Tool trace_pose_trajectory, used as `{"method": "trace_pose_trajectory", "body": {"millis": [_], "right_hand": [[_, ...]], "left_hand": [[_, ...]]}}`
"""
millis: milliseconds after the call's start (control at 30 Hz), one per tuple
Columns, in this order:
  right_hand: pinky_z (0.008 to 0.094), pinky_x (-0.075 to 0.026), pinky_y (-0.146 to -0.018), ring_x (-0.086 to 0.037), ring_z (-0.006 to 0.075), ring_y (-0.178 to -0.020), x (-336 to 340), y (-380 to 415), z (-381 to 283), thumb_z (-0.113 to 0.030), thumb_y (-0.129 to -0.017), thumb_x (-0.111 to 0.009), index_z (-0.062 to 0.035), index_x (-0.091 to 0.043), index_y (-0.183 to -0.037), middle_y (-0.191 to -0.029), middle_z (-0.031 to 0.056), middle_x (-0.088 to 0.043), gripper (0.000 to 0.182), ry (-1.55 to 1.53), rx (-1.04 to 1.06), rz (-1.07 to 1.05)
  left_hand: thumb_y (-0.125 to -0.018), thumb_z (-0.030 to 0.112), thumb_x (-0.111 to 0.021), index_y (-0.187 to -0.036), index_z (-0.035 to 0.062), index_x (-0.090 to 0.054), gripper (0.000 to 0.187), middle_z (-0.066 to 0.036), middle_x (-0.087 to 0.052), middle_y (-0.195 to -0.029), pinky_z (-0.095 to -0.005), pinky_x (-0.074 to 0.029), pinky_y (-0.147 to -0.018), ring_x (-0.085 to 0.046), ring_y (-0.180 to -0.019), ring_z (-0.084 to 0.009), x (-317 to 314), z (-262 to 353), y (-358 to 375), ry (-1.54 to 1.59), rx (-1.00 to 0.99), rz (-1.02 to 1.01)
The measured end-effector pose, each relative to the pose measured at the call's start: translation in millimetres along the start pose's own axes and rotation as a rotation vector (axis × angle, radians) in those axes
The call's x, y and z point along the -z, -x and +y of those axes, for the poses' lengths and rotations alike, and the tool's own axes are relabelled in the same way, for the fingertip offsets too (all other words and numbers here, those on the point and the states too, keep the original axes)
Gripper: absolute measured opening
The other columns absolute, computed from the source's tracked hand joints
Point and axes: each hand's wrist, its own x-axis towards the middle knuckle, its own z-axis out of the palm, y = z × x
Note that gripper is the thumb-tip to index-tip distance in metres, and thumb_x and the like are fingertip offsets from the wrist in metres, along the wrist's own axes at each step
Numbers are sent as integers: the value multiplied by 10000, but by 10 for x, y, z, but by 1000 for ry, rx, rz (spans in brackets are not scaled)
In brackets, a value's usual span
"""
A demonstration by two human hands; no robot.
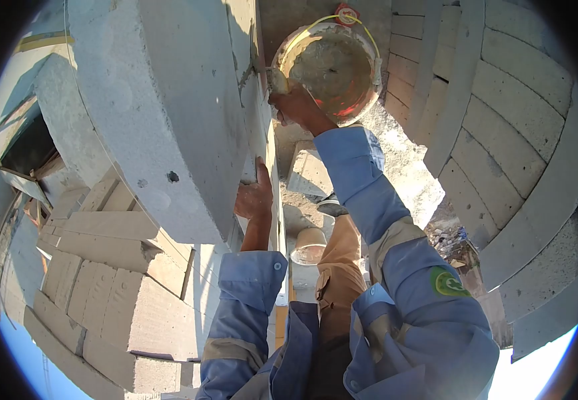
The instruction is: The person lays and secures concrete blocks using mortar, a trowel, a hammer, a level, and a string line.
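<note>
two big masses of masonry first: on the left, grey wall (189,100), and on the right, stacked blocks (509,113) in close rows. by look, wall stiff and very heavy, with edges perhaps easy to chip; so better to lean a flat palm on the face than to pull at a corner. lower left, a stepped pile of blocks (95,287), partly in strong sun. ahead, bucket (371,93) with wet-looking mixture (332,70) inside, probably thick and slippery. on the ground below, one loose block (307,170), and further down a small container (310,239), near the legs. next in size, right hand (295,107), with fingers closed around a pale object, and left hand (254,200), against the face of the wall, one finger stretched upward; cannot tell if gripping something there. smallest, pale object (277,80), between the wall and the left rim of the bucket, mostly covered by the hand. exact kind not clear; by judgement, light enough for one hand, maybe slippery when wet, best held around the middle with firm, even pressure.
</note>
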Motion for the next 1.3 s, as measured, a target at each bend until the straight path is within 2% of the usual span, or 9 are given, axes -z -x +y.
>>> {"method": "trace_pose_trajectory", "body": {"millis": [200,267,367,500,767,967,1033,1100,1300], "right_hand": [[347,-446,-434,-563,182,-486,-150,150,-35,-129,-839,-632,43,-538,-929,-711,115,-592,216,-253,-34,242],[346,-434,-435,-552,180,-473,-72,212,-42,-126,-838,-632,47,-542,-919,-701,118,-595,211,43,-23,15],[335,-473,-462,-600,196,-519,50,212,43,-164,-823,-660,57,-580,-965,-627,124,-606,275,25,-51,1],[316,-448,-444,-579,173,-490,135,238,-153,-246,-845,-687,37,-555,-1004,-611,98,-598,350,-72,235,149],[295,-428,-491,-561,135,-553,447,495,-1103,-289,-921,-621,-40,-600,-961,-741,42,-594,253,-145,405,213],[281,-501,-578,-615,144,-676,322,494,-663,-281,-940,-611,-31,-619,-1144,-879,46,-644,323,-284,555,442],[278,-524,-650,-646,172,-810,316,312,-609,-259,-915,-644,-16,-617,-1142,-1001,83,-660,334,-316,809,416],[347,-502,-805,-651,201,-880,372,157,-595,-279,-814,-719,13,-590,-1121,-943,99,-683,443,-158,649,462],[402,-495,-825,-657,288,-919,276,-428,-331,-383,-826,-721,31,-559,-1169,-974,168,-672,562,47,542,777]], "left_hand": [[-749,535,-745,-1259,-87,-485,846,-284,-577,-1183,-548,-448,-876,-575,-1077,-456,-8,-5,3,-33,10,11],[-749,541,-741,-1268,-87,-481,856,-286,-574,-1194,-547,-445,-886,-569,-1090,-459,19,19,1,-39,39,-14],[-747,549,-739,-1290,-81,-473,872,-286,-564,-1227,-543,-436,-912,-553,-1126,-461,57,51,-10,3,98,-76],[-743,552,-742,-1325,-65,-461,893,-279,-560,-1256,-536,-430,-935,-542,-1148,-466,143,130,-34,89,130,-104],[-738,589,-727,-1271,-25,-570,829,-228,-624,-1222,-500,-483,-909,-604,-1106,-422,152,113,-48,111,210,-218],[-750,647,-682,-1268,14,-599,822,-206,-633,-1232,-490,-501,-902,-621,-1094,-409,-35,-50,9,235,100,-165],[-753,654,-675,-1270,20,-601,822,-204,-633,-1234,-487,-502,-904,-623,-1095,-404,10,-54,-14,393,93,-179],[-749,660,-675,-1274,24,-600,829,-201,-629,-1242,-485,-495,-919,-617,-1108,-399,47,-19,-19,346,118,-196],[-736,645,-699,-1259,-21,-591,853,-227,-616,-1240,-488,-474,-941,-598,-1125,-410,156,89,-26,252,223,-257]]}}
